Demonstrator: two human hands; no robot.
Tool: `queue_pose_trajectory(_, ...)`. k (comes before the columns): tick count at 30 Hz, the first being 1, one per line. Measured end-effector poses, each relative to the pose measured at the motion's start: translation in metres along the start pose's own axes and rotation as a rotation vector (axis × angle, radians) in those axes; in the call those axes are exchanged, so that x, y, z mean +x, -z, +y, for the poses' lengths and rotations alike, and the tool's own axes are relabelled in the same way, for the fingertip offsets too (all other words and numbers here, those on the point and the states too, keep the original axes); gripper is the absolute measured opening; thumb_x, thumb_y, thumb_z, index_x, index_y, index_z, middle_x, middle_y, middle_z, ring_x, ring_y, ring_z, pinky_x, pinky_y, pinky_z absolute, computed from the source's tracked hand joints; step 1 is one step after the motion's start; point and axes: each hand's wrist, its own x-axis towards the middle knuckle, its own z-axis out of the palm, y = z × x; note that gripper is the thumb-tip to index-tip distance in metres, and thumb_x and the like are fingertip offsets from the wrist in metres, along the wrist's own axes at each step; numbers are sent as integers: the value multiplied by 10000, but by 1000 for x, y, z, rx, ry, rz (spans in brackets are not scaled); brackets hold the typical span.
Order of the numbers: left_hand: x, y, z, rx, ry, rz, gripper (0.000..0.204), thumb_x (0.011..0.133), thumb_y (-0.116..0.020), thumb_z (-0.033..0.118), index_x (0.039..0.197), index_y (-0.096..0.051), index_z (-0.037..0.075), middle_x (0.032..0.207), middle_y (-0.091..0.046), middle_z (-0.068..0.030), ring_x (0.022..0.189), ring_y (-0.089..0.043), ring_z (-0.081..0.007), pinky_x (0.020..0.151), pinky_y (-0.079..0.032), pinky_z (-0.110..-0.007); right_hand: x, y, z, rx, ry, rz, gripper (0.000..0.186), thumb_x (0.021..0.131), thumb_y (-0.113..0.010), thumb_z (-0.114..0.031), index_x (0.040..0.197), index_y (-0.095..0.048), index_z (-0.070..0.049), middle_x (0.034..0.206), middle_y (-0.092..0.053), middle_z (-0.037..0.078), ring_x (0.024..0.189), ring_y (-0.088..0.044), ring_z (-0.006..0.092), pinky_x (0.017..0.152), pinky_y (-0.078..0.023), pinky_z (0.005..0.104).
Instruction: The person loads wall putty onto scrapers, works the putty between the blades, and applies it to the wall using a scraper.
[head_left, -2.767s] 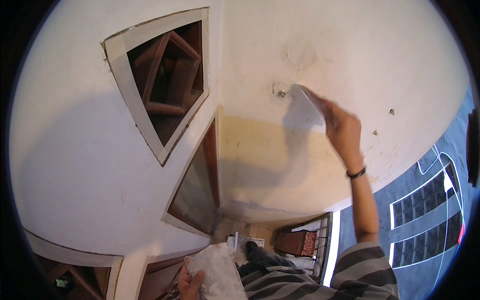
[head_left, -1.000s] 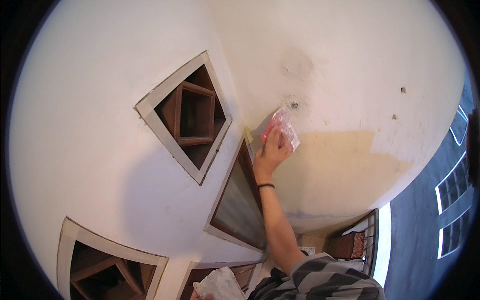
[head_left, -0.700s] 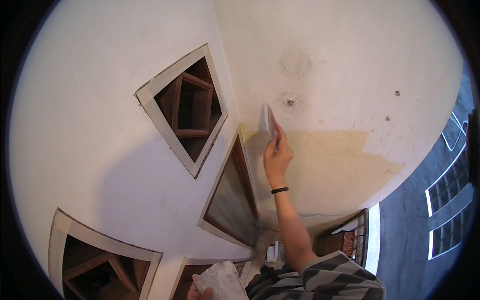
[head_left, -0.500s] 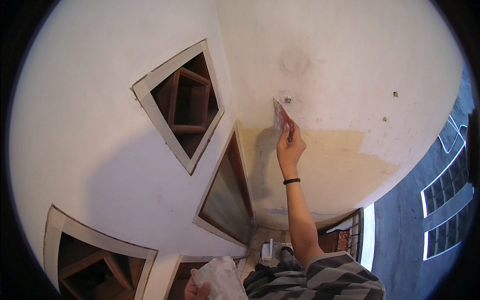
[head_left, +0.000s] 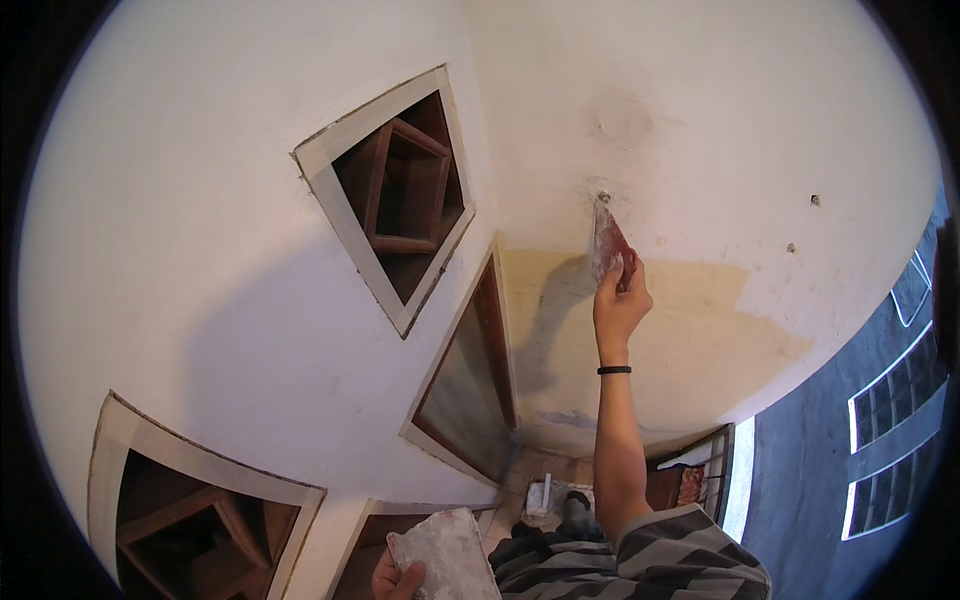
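Note:
My right hand [head_left: 622, 308] reaches up to the wall and is closed on a reddish putty spreader [head_left: 614, 242] smeared with white. Its upper corner lies just below a small hole [head_left: 604, 197] in the cream wall [head_left: 700, 120], against or very near the surface. Low in the view, my left hand [head_left: 392, 580] grips the edge of a flat plate [head_left: 448, 556] coated in pale putty. The thumb lies on its face; part of that hand is cut off by the lower edge.
A wooden window [head_left: 405, 190] with a taped surround is in the left wall, and another window [head_left: 205, 530] sits lower. A door [head_left: 465, 380] stands at the corner. Two smaller holes [head_left: 815, 200] mark the right wall. Below are a railing [head_left: 715, 470] and the street [head_left: 790, 470].
The spreader has shifted from the left of the hole to just beneath it. My view has swung slightly left, so the wall appears farther right. Both hands keep their holds.

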Motion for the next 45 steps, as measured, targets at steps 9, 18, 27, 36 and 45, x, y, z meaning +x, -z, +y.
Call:
queue_pose_trajectory(9,5,-2,1,-5,14,-41,530,975,-659,73,1456,-469,-44,1295,-665,-105,1082,-667,-181,922,-536,-303,17,-2,-1,-41,115,-10,280,949,-600,-36,1212,-667,29,769,-675,71,621,-575,101,601,-474,257)
queue_pose_trajectory(18,2,-1,-3,34,26,-27,572,968,-675,75,1480,-448,-42,1312,-660,-105,1097,-659,-169,942,-527,-300,11,-9,-24,4,24,-43,300,968,-581,-25,1253,-642,45,972,-759,175,748,-694,170,689,-539,298)
queue_pose_trajectory(27,1,-4,-6,-9,8,-43,565,975,-667,78,1483,-449,-41,1311,-658,-106,1096,-654,-170,931,-527,-298,-6,50,-27,-223,233,-162,517,857,-602,79,1359,-630,-43,1246,-709,173,1103,-704,330,932,-556,377)
queue_pose_trajectory(36,11,-15,-5,49,51,-88,563,980,-667,93,1480,-449,-47,1325,-649,-110,1114,-648,-174,946,-518,-304,35,64,28,-682,909,-494,558,871,-612,-57,1424,-594,-128,1465,-578,80,1347,-538,323,1135,-402,549)
queue_pose_trajectory(45,16,-33,-7,-5,60,-81,561,989,-662,86,1488,-442,-44,1347,-640,-113,1142,-639,-179,963,-511,-316,59,57,30,-750,1048,-559,519,889,-605,-129,1407,-596,-109,1447,-583,81,1349,-525,322,1170,-363,561)
